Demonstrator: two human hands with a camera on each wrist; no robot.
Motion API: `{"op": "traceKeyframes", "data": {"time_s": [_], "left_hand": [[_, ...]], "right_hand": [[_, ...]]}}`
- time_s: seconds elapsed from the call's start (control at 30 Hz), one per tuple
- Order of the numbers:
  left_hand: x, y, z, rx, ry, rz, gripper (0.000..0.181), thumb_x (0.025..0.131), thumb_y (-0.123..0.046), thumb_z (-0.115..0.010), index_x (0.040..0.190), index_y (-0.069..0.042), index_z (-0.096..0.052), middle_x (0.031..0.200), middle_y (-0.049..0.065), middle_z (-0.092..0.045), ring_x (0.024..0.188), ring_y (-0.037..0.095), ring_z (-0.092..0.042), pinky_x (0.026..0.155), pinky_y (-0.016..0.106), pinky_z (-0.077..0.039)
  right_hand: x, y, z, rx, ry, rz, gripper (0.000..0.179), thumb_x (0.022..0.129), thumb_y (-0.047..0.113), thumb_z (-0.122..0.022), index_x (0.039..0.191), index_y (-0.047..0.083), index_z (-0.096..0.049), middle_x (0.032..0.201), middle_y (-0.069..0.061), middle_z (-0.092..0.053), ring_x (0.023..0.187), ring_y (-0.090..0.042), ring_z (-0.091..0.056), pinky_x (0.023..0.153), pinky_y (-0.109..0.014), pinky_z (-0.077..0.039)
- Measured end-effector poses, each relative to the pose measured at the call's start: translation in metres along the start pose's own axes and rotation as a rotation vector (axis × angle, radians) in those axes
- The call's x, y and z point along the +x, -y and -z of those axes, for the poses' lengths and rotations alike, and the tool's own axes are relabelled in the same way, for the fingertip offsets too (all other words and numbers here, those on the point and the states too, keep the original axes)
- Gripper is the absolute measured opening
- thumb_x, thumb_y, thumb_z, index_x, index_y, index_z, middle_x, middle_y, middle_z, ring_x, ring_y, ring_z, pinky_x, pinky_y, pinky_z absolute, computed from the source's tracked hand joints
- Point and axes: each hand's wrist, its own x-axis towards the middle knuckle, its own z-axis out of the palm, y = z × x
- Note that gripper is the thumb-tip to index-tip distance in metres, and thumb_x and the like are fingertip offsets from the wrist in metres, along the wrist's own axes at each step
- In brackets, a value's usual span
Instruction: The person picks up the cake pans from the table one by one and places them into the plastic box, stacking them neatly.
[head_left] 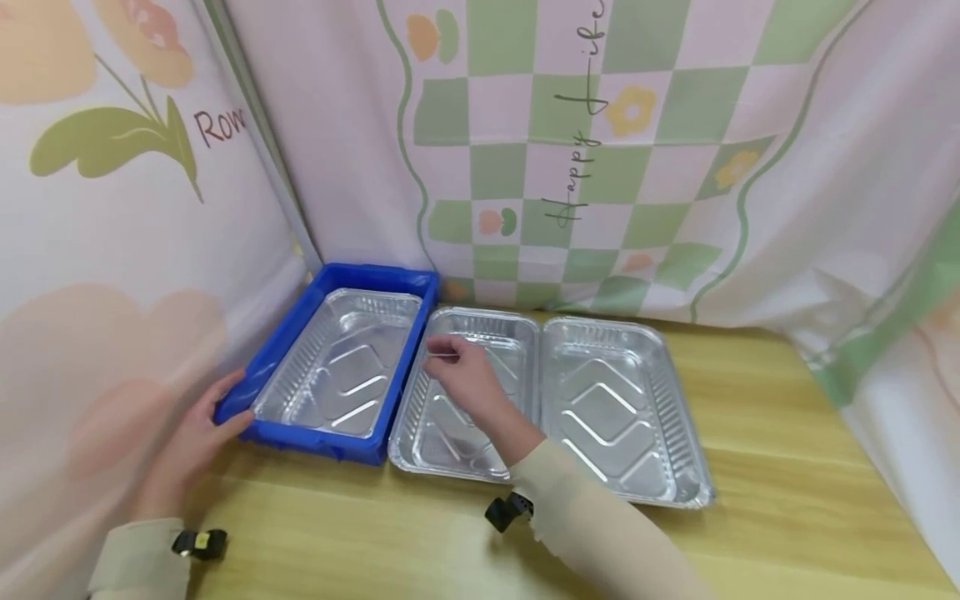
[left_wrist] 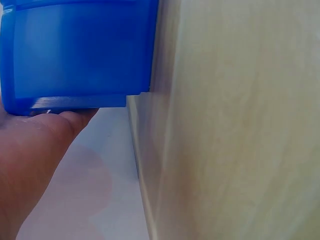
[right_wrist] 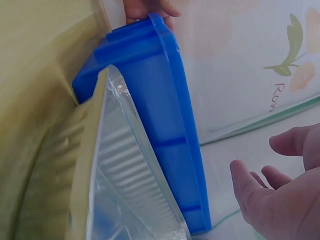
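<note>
A blue plastic bin stands on the left of the table with a rectangular foil tray inside it. My left hand grips the bin's near left corner, its thumb at the rim and the fingers along the outer side; in the left wrist view the fingertips are hidden behind the blue wall. Over the middle foil tray hovers my right hand, loosely curved. The right wrist view shows its thumb and fingers apart, with nothing between them.
Another foil tray lies right of the middle one, their rims nearly touching. The wooden table extends in front and to the right. Printed curtains hang behind and along the left side.
</note>
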Motion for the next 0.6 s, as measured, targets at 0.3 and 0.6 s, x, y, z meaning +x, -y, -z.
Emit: {"op": "traceKeyframes", "data": {"time_s": [0.3,0.6], "left_hand": [[-0.003,0.008,0.0,-0.057,0.007,0.045,0.072,0.095,-0.012,-0.065,0.155,-0.008,-0.026,0.148,0.031,-0.031,0.124,-0.002,-0.034,0.09,0.001,-0.026],[-0.004,0.008,-0.004,-0.075,0.018,0.055,0.074,0.095,-0.016,-0.066,0.157,-0.013,-0.024,0.149,0.032,-0.028,0.127,0.002,-0.032,0.09,0.0,-0.026]], "right_hand": [[-0.011,-0.003,0.029,0.019,-0.034,0.025,0.034,0.084,0.007,-0.068,0.117,0.0,-0.067,0.111,-0.013,-0.068,0.101,-0.025,-0.064,0.086,-0.034,-0.053],[-0.025,-0.017,0.06,0.028,0.002,-0.013,0.04,0.086,0.007,-0.067,0.125,-0.001,-0.062,0.119,-0.015,-0.064,0.102,-0.027,-0.063,0.089,-0.035,-0.052]]}}
